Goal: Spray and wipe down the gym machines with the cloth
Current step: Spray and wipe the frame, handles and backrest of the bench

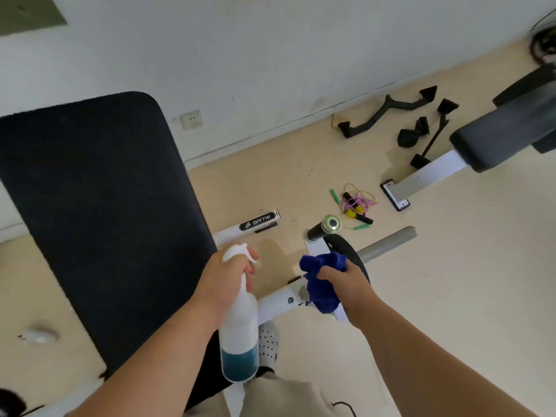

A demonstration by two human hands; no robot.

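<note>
Risk 1: my left hand grips the spray bottle by the neck w/ a finger at the trigger, and the nozzle seems aimed past the white frame bar at the floor. A squeeze now prob. mists the floor near my shoe, so it gets slippery. Risk 2: my right hand clutches the blue cloth in a loose wad against that bar. Its hanging tail could snag on the bolt, or just smear, since little fabric lies flat. Cloth: deep blue, crumpled, soft-looking. Bottle: translucent white, upright, blue liquid approx. a quarter full, i.e. running low.
</note>
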